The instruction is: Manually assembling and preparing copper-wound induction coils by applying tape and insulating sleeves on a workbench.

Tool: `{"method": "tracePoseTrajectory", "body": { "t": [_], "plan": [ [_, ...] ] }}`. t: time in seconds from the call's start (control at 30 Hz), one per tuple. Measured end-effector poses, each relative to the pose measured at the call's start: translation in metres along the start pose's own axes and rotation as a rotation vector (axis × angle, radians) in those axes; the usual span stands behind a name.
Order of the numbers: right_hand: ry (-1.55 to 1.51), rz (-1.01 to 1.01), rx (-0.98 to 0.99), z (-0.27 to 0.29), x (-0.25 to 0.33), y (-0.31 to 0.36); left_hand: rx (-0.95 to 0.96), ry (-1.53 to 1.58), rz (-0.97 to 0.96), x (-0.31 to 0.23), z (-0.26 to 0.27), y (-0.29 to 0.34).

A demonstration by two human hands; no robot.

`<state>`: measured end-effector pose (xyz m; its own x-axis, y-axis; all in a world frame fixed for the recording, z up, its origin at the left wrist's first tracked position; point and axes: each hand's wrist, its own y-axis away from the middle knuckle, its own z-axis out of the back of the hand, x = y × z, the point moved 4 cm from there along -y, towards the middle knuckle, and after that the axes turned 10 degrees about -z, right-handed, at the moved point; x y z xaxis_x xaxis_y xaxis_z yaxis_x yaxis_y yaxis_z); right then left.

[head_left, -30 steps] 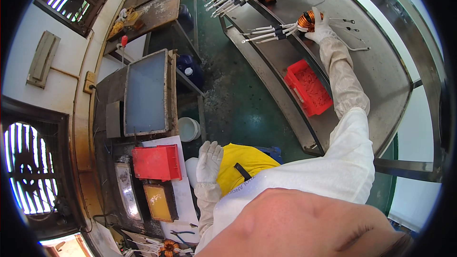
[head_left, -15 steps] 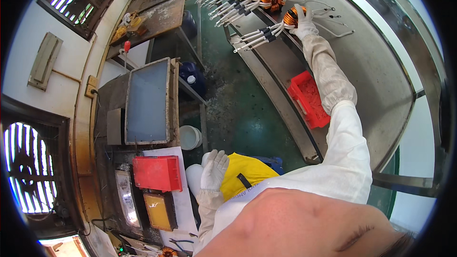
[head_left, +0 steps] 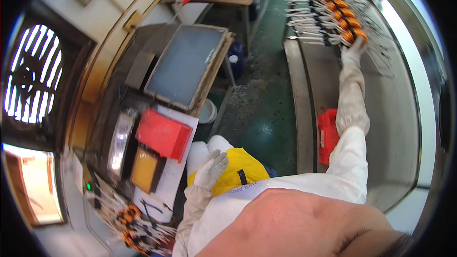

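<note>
My right hand [head_left: 352,54], in a pale glove, reaches far out along the metal bench on the right. Its fingers are closed around the nearest copper-wound toroidal coil [head_left: 355,36], partly covering it. That coil sits against the near end of a long row of similar coils [head_left: 333,2], whose white leads with black sleeves [head_left: 304,24] stick out to the left. My left hand [head_left: 212,169], also gloved, hovers near my lap over yellow cloth [head_left: 243,164]. Its fingers are stretched out and it holds nothing.
A red bin [head_left: 327,135] lies partly under my right forearm. On the left bench are a red box [head_left: 163,134], a yellow block in a dark frame [head_left: 145,170], pliers [head_left: 152,208], more coils [head_left: 131,218] and a grey-surfaced tank [head_left: 187,64]. A white bucket [head_left: 207,112] stands below.
The coil in my right hand, apart from the row before, now adjoins its near end. My view has turned, bringing the lower-left coils in. My left hand stays near my lap.
</note>
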<state>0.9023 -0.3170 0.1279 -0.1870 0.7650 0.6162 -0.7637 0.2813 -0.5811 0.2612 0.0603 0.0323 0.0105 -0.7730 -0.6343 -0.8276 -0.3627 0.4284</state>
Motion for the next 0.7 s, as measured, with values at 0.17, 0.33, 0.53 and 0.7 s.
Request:
{"method": "tracePoseTrajectory", "body": {
  "t": [0.17,0.33,0.53,0.7],
  "plan": [
    [0.130,0.322,0.030,-0.006,-0.025,0.009,0.022,0.051,0.071,0.024,-0.019,-0.005],
    [0.664,0.142,0.288,-0.049,-0.090,-0.010,0.047,0.060,0.029,0.030,-0.030,-0.008],
    [0.769,-0.040,0.555,-0.037,-0.083,-0.011,-0.110,0.179,-0.131,0.018,-0.011,0.016],
    [0.884,0.044,0.703,-0.029,-0.059,-0.001,-0.234,0.292,-0.300,0.011,0.009,0.043]
  ]
}}
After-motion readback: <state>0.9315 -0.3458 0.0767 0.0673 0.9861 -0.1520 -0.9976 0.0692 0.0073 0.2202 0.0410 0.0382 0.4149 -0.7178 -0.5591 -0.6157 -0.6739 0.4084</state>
